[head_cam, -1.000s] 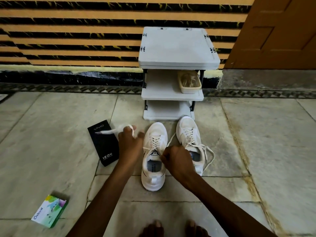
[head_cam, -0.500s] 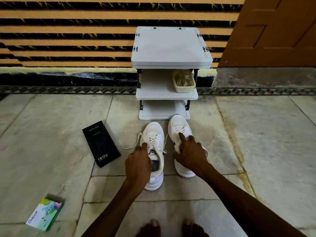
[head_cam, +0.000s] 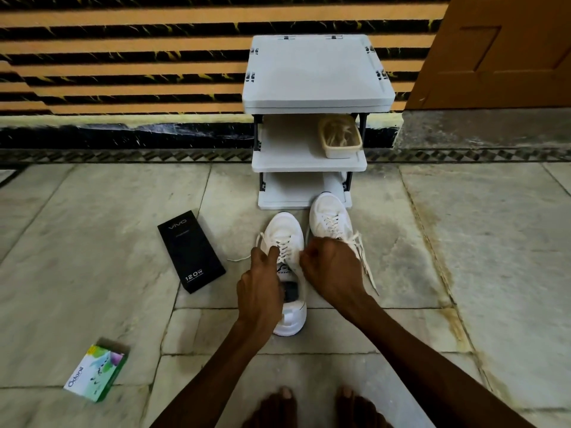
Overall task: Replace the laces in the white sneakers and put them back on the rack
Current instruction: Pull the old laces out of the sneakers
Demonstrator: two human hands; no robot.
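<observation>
This looks like the entry hall of a home. A small white shoe rack [head_cam: 315,72] stands at 12 o'clock against a wall [head_cam: 123,57] striped orange and black, with a wooden door [head_cam: 509,50] at 2 o'clock. White sneakers [head_cam: 285,233] sit on the worn stone-slab floor [head_cam: 92,242]. A phone-charger box [head_cam: 191,251] lies at 10 o'clock, an air-freshener box [head_cam: 96,376] at 8 o'clock, and bare feet [head_cam: 278,406] show at 6 o'clock.

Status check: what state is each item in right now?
near sneaker: on floor, laced, untied.
far sneaker: on floor, laced, ends loose.
left hand: pinches near sneaker's lace.
right hand: curled at near sneaker; grip hidden.
rack: upright, no sneakers on it.
tub: open, on middle shelf.
black box: closed, flat.
green box: lying flat.
</observation>
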